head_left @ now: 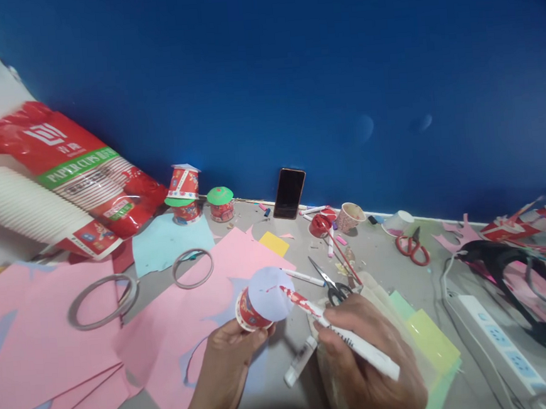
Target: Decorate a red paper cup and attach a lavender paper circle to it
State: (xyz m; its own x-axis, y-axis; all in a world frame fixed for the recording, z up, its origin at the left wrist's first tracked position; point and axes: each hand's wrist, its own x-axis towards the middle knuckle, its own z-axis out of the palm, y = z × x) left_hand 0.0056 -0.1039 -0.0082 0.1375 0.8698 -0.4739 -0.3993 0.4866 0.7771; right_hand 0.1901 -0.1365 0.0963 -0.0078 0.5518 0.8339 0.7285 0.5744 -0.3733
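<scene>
Between the thumb and fingers of my left hand [226,359] is a red patterned paper cup [249,311], tilted, with a pale lilac paper disc [267,301] covering its far end. My right hand [372,354] grips a white marker [360,346] with a red-stained tip end. The tip meets the disc near its right side, beside a short red stroke. Below the disc lies a white marker cap [300,361]. Black-handled scissors [335,286] and another white marker [303,276] rest just beyond my right hand.
Pink paper sheets [170,338] spread over the left side, with rolls of tape [193,267] on top. Decorated cups [184,192] and a phone [290,194] stand by the blue wall. A paper-cup bag [95,174] leans left. Red-handled scissors [412,249] and a power strip [498,338] lie right.
</scene>
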